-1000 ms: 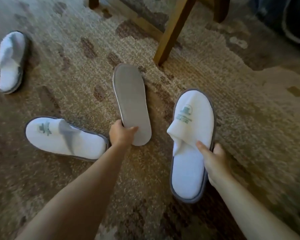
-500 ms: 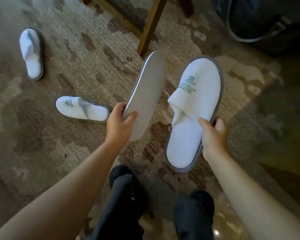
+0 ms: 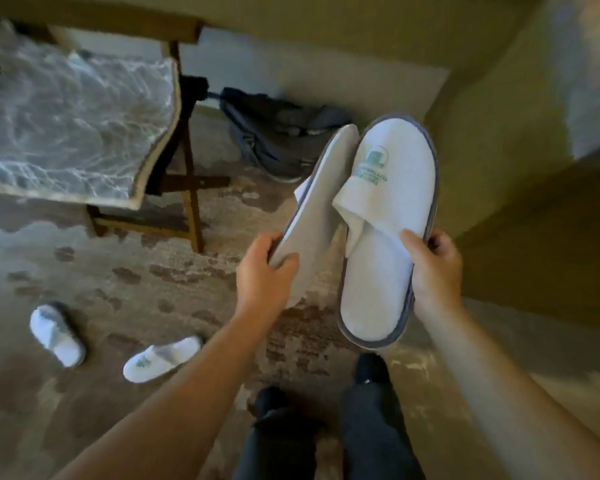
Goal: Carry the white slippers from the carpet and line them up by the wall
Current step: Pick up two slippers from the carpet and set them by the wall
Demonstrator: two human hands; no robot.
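My left hand (image 3: 262, 271) grips a white slipper (image 3: 317, 206) by its heel, its grey sole turned toward me. My right hand (image 3: 433, 268) holds a second white slipper (image 3: 383, 244) at its side, top up, with a green logo on the strap. Both are raised in front of me, side by side and touching. Two more white slippers lie on the patterned carpet (image 3: 153, 292) at lower left: one (image 3: 57, 334) farther left, one (image 3: 160, 358) nearer my legs. The yellowish wall (image 3: 499, 133) rises to the right.
A marble-topped table (image 3: 73, 126) with wooden legs (image 3: 191, 188) stands at upper left. A dark bag (image 3: 278, 140) lies on the floor by the far wall. My dark-trousered legs (image 3: 326, 427) are below, at the carpet's edge.
Both slippers came up off the carpet and now sit together in front of me. I have stood up and turned toward the wall; the table and bag came into view.
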